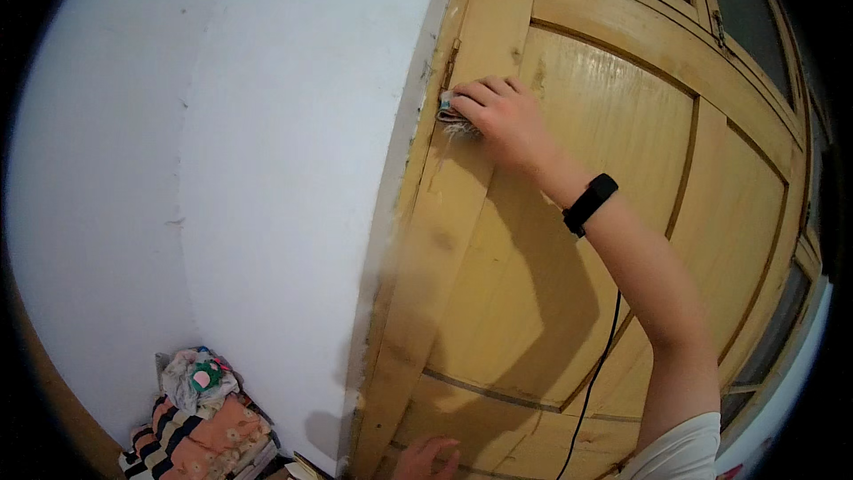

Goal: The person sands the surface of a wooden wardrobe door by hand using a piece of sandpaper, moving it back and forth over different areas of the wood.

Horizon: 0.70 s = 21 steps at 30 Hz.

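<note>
My right hand (506, 120) is raised against the yellow wooden door (595, 124), near its left edge. Its fingers are closed over a folded cloth (457, 116) with a frayed lower edge, pressed flat to the wood just below a hinge (452, 62). A black band (590, 204) circles that wrist. Low in the picture, my left hand (426, 460) shows only in part, in front of the door's lower panel. The visible fingers are loosely curved and apart, with nothing seen between them.
A white wall (284, 151) meets the door frame on the left. In the lower left corner lies a pile of fabric (213, 431), orange and striped, with a grey cloth on top. A black cable (593, 382) hangs beside my right arm. Dark glass panes (755, 18) edge the upper right.
</note>
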Each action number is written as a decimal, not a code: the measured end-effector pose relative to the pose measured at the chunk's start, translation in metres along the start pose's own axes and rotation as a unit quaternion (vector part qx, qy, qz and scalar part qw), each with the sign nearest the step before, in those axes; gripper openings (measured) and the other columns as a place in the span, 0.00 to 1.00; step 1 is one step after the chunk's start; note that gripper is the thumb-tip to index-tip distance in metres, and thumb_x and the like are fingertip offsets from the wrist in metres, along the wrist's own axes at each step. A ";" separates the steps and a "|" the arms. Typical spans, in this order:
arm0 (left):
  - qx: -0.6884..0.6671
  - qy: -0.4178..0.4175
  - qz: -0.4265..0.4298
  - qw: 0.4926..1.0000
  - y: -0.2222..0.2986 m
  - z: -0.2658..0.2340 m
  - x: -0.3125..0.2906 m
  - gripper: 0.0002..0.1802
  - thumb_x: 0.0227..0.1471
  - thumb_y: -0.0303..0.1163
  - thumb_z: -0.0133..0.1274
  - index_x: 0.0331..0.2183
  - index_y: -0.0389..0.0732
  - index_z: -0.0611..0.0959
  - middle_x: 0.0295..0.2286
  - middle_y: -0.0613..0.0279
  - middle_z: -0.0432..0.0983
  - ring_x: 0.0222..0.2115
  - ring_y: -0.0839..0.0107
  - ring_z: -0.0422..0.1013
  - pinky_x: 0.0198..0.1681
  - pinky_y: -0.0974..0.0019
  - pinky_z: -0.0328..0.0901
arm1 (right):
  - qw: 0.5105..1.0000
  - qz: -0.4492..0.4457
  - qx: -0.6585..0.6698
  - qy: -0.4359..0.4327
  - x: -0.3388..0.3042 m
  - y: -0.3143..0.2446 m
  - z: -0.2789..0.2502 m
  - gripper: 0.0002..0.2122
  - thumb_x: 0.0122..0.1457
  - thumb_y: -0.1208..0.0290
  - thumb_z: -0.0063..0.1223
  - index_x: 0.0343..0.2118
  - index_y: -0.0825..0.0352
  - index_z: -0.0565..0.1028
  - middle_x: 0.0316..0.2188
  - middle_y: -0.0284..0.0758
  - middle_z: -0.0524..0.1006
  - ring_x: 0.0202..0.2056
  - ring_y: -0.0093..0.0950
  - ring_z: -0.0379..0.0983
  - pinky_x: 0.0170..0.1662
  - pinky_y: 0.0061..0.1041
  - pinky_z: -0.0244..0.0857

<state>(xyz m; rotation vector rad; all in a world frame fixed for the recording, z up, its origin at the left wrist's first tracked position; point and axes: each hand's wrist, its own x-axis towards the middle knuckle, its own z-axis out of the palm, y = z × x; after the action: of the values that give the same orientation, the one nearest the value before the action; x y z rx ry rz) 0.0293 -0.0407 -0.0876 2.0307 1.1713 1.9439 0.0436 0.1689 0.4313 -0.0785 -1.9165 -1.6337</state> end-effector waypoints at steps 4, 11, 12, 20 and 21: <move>-0.013 0.024 0.001 1.000 -0.006 0.005 0.001 0.13 0.68 0.33 0.60 0.51 0.38 0.84 0.41 0.50 0.78 0.28 0.59 0.78 0.28 0.58 0.74 | 0.998 0.020 -0.046 0.048 0.017 0.033 -0.002 0.19 0.54 0.77 0.62 0.50 0.58 0.79 0.48 0.30 0.80 0.52 0.35 0.75 0.58 0.39 0.67; 0.026 0.018 -0.001 1.000 -0.025 0.010 -0.004 0.14 0.68 0.33 0.59 0.51 0.37 0.83 0.42 0.48 0.78 0.29 0.59 0.78 0.29 0.58 0.76 | 0.995 0.061 -0.033 0.079 0.015 0.050 -0.001 0.21 0.54 0.81 0.60 0.51 0.60 0.79 0.51 0.32 0.80 0.56 0.38 0.75 0.59 0.40 0.67; 0.013 0.012 -0.003 1.000 -0.029 0.010 -0.006 0.14 0.68 0.33 0.59 0.51 0.37 0.83 0.42 0.48 0.78 0.30 0.59 0.78 0.30 0.57 0.76 | 0.994 0.063 -0.038 0.081 0.015 0.050 -0.001 0.20 0.54 0.81 0.60 0.51 0.60 0.79 0.51 0.32 0.80 0.56 0.37 0.75 0.59 0.39 0.68; 0.000 -0.001 0.018 1.000 -0.029 0.002 -0.006 0.14 0.68 0.30 0.59 0.52 0.38 0.82 0.41 0.48 0.78 0.33 0.55 0.77 0.36 0.53 0.73 | 0.994 0.050 -0.061 0.077 0.012 0.045 -0.004 0.19 0.56 0.79 0.59 0.51 0.59 0.79 0.52 0.30 0.80 0.54 0.35 0.75 0.58 0.38 0.68; -0.005 -0.008 0.009 1.000 -0.029 0.002 -0.006 0.13 0.68 0.30 0.59 0.52 0.38 0.82 0.42 0.48 0.78 0.33 0.55 0.77 0.36 0.53 0.73 | 0.994 0.047 -0.061 0.078 0.013 0.045 -0.004 0.19 0.56 0.79 0.59 0.51 0.58 0.79 0.52 0.30 0.80 0.54 0.35 0.76 0.57 0.37 0.68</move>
<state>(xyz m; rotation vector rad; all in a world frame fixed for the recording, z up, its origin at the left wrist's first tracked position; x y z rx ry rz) 0.0182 -0.0230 -0.1088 2.0550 1.1420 1.9327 0.0535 0.1719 0.4775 -0.0866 -1.6701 -1.6419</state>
